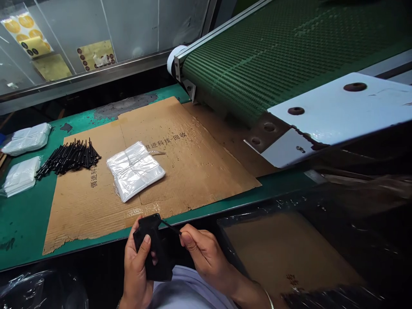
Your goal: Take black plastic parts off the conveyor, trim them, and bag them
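My left hand (137, 268) is closed around a flat black plastic part (153, 248), held just in front of the table edge. My right hand (201, 253) pinches a thin black pin (170, 226) whose tip touches the top of that black part. On the cardboard sheet (193, 171) lies a stack of clear plastic bags (135, 170). A pile of several thin black pins (69, 158) rests at the cardboard's left end.
Two more stacks of white bags (27, 138) (21, 176) sit on the green table (19, 219) at the left. A green conveyor belt (273, 47) with a white metal bracket (337, 111) rises at the right. A box lined with clear film (289, 253) stands below right.
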Demonstrator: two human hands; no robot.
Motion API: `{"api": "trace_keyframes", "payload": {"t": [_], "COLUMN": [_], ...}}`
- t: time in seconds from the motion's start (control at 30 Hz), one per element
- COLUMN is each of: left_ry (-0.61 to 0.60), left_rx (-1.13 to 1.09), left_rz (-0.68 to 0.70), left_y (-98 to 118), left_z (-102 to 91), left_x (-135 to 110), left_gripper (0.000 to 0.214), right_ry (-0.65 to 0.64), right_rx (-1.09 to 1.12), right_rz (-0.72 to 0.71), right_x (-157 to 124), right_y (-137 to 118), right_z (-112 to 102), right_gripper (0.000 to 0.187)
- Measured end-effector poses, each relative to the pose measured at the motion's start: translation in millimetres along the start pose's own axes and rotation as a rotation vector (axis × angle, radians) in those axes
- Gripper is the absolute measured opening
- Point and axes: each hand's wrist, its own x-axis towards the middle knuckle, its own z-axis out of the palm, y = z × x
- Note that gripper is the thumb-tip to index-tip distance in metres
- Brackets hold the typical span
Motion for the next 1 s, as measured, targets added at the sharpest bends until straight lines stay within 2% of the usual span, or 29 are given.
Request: {"api": "trace_keyframes", "payload": {"t": [0.13,0.3,0.5,0.7,0.83,1.0], "left_ry": [0.022,-0.047,-0.043,-0.056,-0.074,-0.275], "left_rx": [0.000,-0.031,-0.083,-0.074,-0.091,-0.179], "left_rz": [0.006,0.002,0.037,0.070,0.002,-0.179], "left_y": [-1,-5,-8,-11,-13,-9], "left_z": [-0.3,-2.8,-5.7,-6.1,-9.8,-12.6], "left_x": [-2,0,2,-3,-4,-1], "left_gripper": [0.060,0.059,0.062,0.059,0.055,0.047], "right_ry": [0.001,0.000,-0.004,0.044,0.052,0.030], "right_rx": [0.031,-0.040,-0.168,-0.218,-0.229,-0.183], "right_rz": [0.036,-0.098,-0.190,-0.154,-0.128,-0.075], "right_x": [-2,-3,-1,0,3,8], "right_y": [5,0,-7,-4,4,15], "right_z": [9,18,21,20,21,17], "right_gripper": [0.036,0.034,0.033,0.035,0.034,0.036]}}
